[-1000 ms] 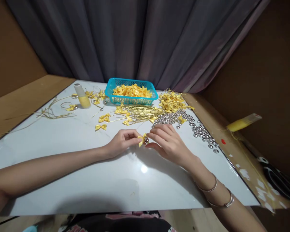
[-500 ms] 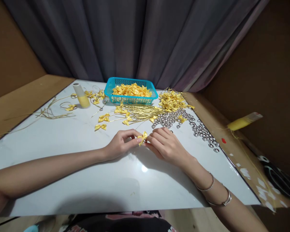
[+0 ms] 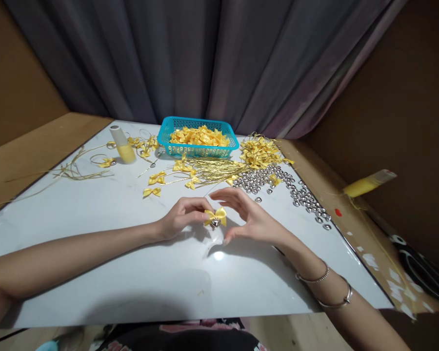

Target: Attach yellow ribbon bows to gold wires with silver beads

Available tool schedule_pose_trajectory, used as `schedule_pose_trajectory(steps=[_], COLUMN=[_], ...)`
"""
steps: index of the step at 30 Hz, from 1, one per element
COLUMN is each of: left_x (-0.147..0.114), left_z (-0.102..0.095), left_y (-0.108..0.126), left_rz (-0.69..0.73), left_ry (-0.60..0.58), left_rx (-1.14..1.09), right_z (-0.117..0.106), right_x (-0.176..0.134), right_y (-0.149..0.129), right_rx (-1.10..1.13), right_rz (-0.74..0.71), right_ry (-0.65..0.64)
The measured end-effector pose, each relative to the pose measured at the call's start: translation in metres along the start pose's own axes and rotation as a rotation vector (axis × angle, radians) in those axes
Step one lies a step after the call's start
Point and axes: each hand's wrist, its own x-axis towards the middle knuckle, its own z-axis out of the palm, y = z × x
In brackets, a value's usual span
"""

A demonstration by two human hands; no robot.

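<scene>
My left hand [image 3: 183,217] pinches a yellow ribbon bow [image 3: 219,214] by its left side, above the middle of the white table [image 3: 131,273]. A small silver bell-like piece [image 3: 215,223] sits at the bow's centre; how it is fastened is too small to tell. Just right of the bow, my right hand [image 3: 247,217] is open, thumb and fingers spread apart around its right side, with nothing seen in them. Bracelets circle the right wrist. Two loose yellow bows [image 3: 152,192] lie beyond the left hand.
Behind stands a blue basket [image 3: 161,136] of yellow bows. Gold cords [image 3: 215,170], a heap of corded bows [image 3: 261,151] and silver pieces [image 3: 310,202] lie nearby. A yellow thread spool [image 3: 126,153] is at left; another spool [image 3: 368,184] and scissors [image 3: 424,273] are at right.
My right hand has let go of the bow and opened, its fingers spreading. The bow has turned to face me, showing the silver piece, and stays in my left hand.
</scene>
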Motion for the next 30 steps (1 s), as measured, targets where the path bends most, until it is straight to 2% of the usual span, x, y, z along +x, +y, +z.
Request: schedule_pose_trajectory(steps=[2, 4, 10, 14, 26, 30], left_x=[-0.001, -0.001, 0.002, 0.002, 0.002, 0.001], left_z=[0.001, 0.002, 0.004, 0.004, 0.011, 0.012], left_y=[0.0, 0.0, 0.0, 0.0, 0.003, 0.002], left_rz=[-0.052, -0.099, -0.118, -0.141, -0.183, -0.168], left_ry=[-0.028, -0.065, -0.032, -0.031, -0.014, -0.021], left_rx=[-0.053, -0.093, -0.108, -0.081, 0.043, 0.037], right_z=[0.004, 0.008, 0.009, 0.008, 0.01, 0.011], right_x=[0.0, 0.0, -0.002, -0.002, -0.001, -0.001], right_y=[0.002, 0.003, 0.001, -0.003, -0.004, -0.004], right_rx=[0.097, 0.098, -0.164, -0.219, -0.182, -0.004], right_rz=[0.046, 0.072, 0.082, 0.105, 0.063, 0.103], right_ry=[-0.021, 0.0, 0.084, 0.101, 0.139, 0.135])
